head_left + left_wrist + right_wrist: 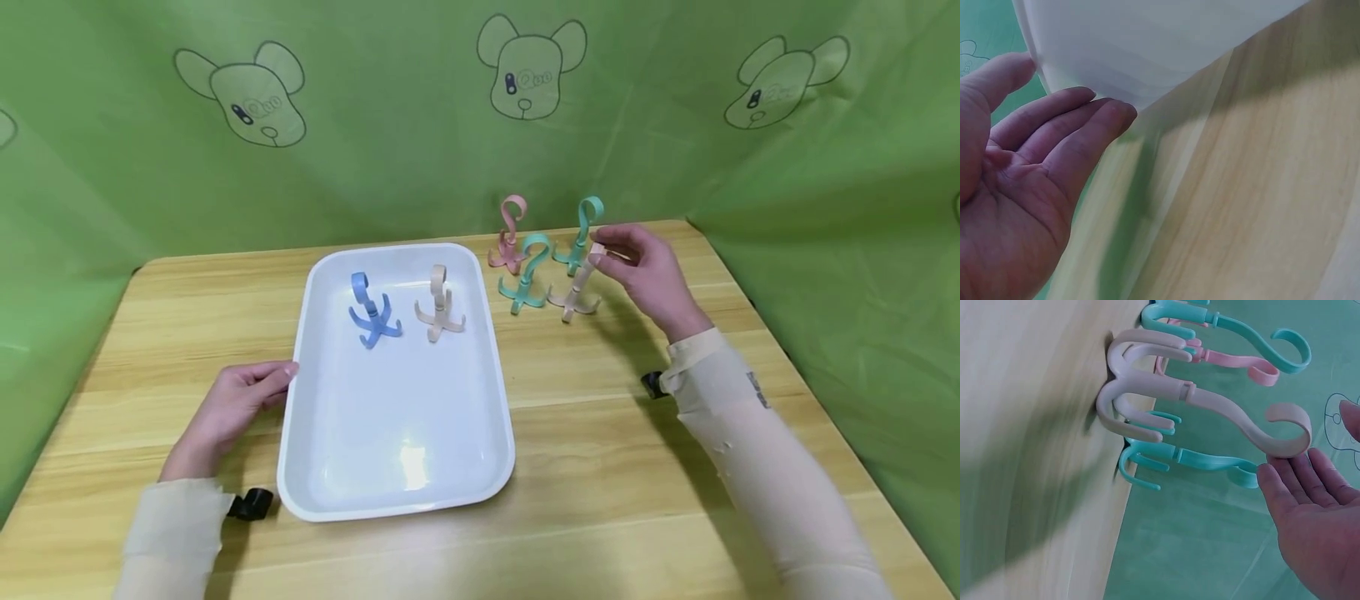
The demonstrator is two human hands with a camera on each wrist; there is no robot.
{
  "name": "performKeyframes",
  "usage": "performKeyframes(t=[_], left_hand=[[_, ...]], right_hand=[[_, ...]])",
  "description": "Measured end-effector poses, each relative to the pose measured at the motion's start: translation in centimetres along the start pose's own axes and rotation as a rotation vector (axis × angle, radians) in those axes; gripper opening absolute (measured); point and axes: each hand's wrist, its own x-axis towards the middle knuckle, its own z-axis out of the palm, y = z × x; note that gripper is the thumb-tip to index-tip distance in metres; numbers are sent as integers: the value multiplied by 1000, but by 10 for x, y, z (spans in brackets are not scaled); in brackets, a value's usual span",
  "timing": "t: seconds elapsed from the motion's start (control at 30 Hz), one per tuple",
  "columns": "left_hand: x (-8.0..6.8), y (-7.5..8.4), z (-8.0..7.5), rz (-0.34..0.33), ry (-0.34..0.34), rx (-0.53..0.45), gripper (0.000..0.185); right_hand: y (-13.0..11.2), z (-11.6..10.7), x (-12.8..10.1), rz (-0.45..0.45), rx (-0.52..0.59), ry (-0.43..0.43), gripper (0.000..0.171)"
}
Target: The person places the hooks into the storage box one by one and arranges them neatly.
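Observation:
My right hand (637, 271) reaches the upper curl of a beige four-pronged hanging hook (576, 296) that stands on the table. In the right wrist view its fairly straight fingers (1291, 478) meet the curl while the thumb is apart from it. Around this hook stand a pink hook (508, 250), a near green hook (525, 287) and a far green hook (579, 250). My left hand (243, 404) holds the left edge of the white tray (397, 417), thumb at the rim and fingers against the outer wall. Inside the tray stand a blue hook (375, 321) and another beige hook (439, 317).
The tray lies on a wooden table (600, 500), left of the loose hooks. A green curtain (390, 150) with mouse-head drawings hangs behind the table and along both sides. Black wrist cameras show beside the left cuff (176, 521) and the right sleeve (750, 442).

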Motion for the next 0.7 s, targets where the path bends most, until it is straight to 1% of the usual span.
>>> performKeyframes(t=[0.17,0.47,0.7], left_hand=[[2,-2,1,11,-1,-31,50],[2,-4,1,14,3,-22,50],[2,-3,1,5,5,-19,50]], right_hand=[[4,3,0,8,17,5,45],[12,1,2,34,40,29,47],[15,1,3,67,-19,15,45]])
